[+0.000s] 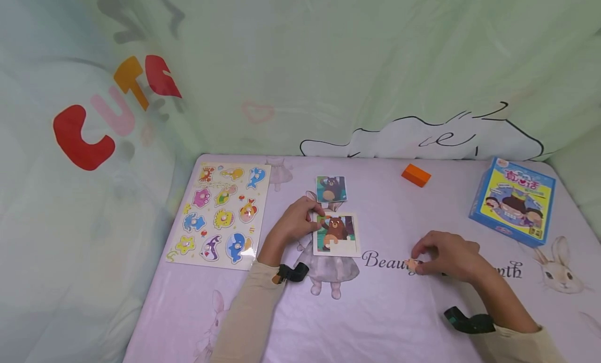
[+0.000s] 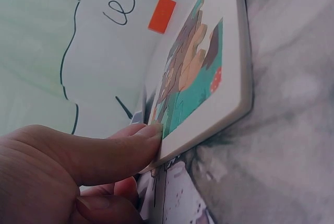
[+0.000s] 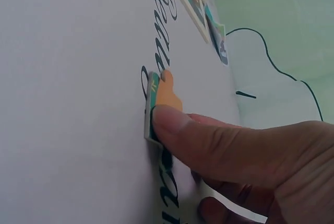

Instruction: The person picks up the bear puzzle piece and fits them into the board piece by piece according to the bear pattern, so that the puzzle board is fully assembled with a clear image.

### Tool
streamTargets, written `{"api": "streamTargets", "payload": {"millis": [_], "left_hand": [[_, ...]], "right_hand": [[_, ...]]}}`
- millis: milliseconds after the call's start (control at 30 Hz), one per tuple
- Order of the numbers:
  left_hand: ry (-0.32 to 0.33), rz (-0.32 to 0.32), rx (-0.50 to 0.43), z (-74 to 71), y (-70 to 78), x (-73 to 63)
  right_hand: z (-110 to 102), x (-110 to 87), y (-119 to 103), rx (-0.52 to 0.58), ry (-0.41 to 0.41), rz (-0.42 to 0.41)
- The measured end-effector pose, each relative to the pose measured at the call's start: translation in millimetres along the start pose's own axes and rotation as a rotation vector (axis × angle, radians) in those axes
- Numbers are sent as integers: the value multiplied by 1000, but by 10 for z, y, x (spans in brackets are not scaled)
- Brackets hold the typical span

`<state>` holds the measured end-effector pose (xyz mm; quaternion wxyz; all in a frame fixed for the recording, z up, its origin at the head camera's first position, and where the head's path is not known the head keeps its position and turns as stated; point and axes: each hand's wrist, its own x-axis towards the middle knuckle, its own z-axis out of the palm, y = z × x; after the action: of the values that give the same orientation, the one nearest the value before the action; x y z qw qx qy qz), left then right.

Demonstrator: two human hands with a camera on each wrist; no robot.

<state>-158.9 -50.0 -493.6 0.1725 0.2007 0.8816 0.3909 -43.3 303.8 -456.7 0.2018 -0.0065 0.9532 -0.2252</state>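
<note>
A small jigsaw board [image 1: 345,247] with a brown bear picture lies on the table, its bare lower right part showing pale backing. At its left edge my left hand [image 1: 297,220] pinches the board; the thumb [image 2: 141,145] lies on the rim in the left wrist view. To the right, my right hand [image 1: 448,256] holds a jigsaw piece [image 3: 168,94] between thumb and fingers, just above the printed lettering. That piece is orange with a teal edge. Behind the board is a square card [image 1: 331,189] with a similar bear picture.
A peg puzzle board [image 1: 213,253] with several sea animals lies at the left. An orange block [image 1: 416,175] rests toward the back, and a blue game box [image 1: 514,201] stands at the back right. Fabric walls [image 1: 328,65] border the table's back and left.
</note>
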Motion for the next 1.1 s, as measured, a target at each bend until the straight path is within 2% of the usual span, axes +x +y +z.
{"api": "streamTargets", "payload": {"millis": [300, 567, 833, 1100], "left_hand": [[-3, -7, 2, 10, -8, 11], [-10, -10, 1, 5, 1, 5], [-8, -11, -1, 0, -1, 8], [-9, -6, 1, 9, -12, 20]], "right_hand": [[-26, -20, -44, -13, -4, -18], [-30, 15, -125, 73, -52, -136], [39, 114, -313, 152, 17, -248], [191, 275, -580, 213, 51, -288]]}}
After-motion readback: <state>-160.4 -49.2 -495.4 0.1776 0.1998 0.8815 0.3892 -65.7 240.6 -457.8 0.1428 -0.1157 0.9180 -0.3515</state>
